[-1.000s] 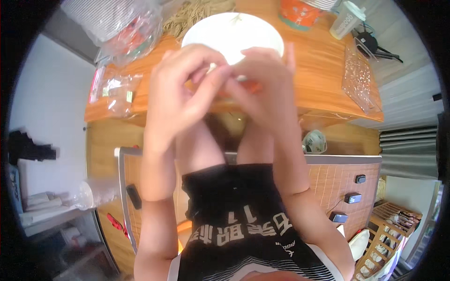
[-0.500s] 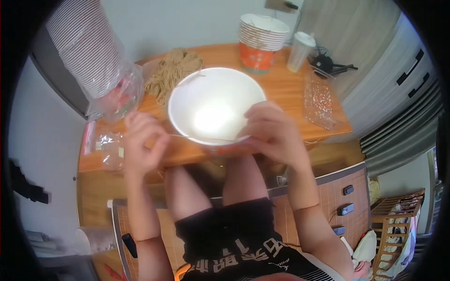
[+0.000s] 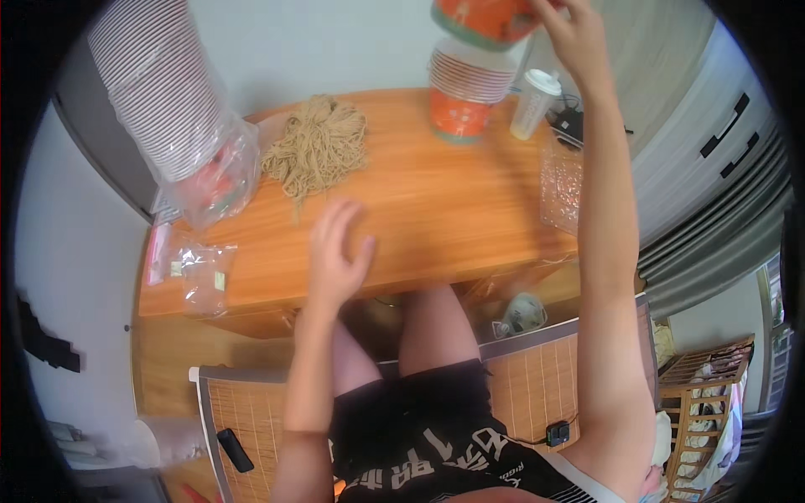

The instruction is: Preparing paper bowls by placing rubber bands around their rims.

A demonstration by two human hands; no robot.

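While the left hand (image 3: 337,247) hangs spread, the right hand (image 3: 577,42) pinches the orange bowl (image 3: 482,18) at the top of the frame.
Left of centre, a string pile (image 3: 319,142) lies beyond the unladen left hand; right of centre, the orange bowl, at mid-frame between both hands a moment earlier, now appears above the stacked bowls (image 3: 459,116), so handling there seems finished.

Lettering (image 3: 419,469) on black garment (image 3: 402,419) and cup (image 3: 534,106)

A bucket (image 3: 485,21) is in the right hand (image 3: 579,40) — below the grip, a tub stack (image 3: 461,113) stands on the table (image 3: 453,226), cup (image 3: 535,105) just right; left of grip, twine (image 3: 319,147).
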